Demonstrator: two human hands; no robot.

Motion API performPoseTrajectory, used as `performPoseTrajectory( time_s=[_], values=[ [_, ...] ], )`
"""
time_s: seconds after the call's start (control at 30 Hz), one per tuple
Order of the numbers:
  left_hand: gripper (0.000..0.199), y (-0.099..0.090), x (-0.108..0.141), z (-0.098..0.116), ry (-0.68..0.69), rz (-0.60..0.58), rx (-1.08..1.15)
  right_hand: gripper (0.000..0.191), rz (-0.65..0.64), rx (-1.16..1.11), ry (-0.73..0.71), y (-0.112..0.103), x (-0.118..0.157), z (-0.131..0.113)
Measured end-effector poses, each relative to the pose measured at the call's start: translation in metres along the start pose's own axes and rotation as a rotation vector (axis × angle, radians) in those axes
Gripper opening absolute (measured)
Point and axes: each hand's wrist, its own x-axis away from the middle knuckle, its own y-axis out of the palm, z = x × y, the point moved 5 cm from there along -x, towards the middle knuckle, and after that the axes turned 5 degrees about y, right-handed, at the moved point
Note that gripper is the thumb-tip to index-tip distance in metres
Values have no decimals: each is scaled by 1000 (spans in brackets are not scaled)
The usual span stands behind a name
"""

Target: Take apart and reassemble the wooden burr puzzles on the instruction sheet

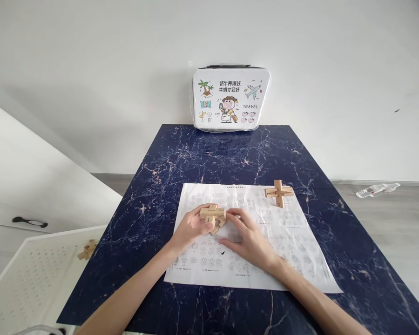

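My left hand (pixel 189 229) is closed round a cluster of interlocked wooden blocks (pixel 212 213) marked with dark figures, held above a printed sheet. Just right of it, my right hand (pixel 246 236) has its fingers apart, the fingertips close to the cluster's right end; whether they touch it I cannot tell. Below the cluster, between the hands, another wooden piece (pixel 222 220) shows in part. The white sheet (pixel 265 260) of small printed diagrams lies under both hands. A cross-shaped wooden assembly (pixel 279 193) stands on the sheet's upper right corner.
A white case (pixel 230 100) with cartoon prints leans on the wall at the back of the blue marbled table (pixel 209 158). At the left, a white perforated surface (pixel 28 274) holds a wooden piece (pixel 87 250). A clear plastic item (pixel 377 189) lies on the floor at right.
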Motion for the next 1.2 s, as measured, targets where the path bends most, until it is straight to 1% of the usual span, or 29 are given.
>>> performPoseTrajectory(
  time_s=[0.03,0.1,0.17,0.27,0.37,0.5,0.6,0.67,0.73,0.83,0.9,1.07,1.2],
  values=[
    [69,-1,0,1,9,16,-7,58,-8,18,-18,1,0,-1],
    [70,-2,-1,2,25,41,-10,56,-24,42,-43,2,-1,-4],
    [70,-2,-1,3,36,46,-8,45,-40,49,-55,2,-2,-5],
    [70,-2,-1,2,47,45,-49,22,-47,28,-61,1,-4,-4],
    [72,-3,1,2,75,84,-188,13,-23,-4,-42,-1,-4,-1],
    [72,0,3,7,183,128,-430,17,74,-29,54,-7,-1,5],
    [69,5,3,11,247,113,-539,19,140,-49,89,-11,0,6],
    [68,8,2,13,278,96,-577,19,160,-59,81,-13,0,5],
    [65,10,2,14,299,85,-594,22,158,-76,55,-14,0,3],
    [63,11,2,14,310,75,-604,33,135,-98,12,-13,1,0],
    [64,11,2,13,319,62,-605,35,133,-94,-12,-11,2,-1],
    [67,12,2,11,325,7,-595,25,180,-45,-46,-11,4,0],
    [66,13,2,10,325,-26,-571,20,211,-26,-121,-15,4,-4]
  ],
)
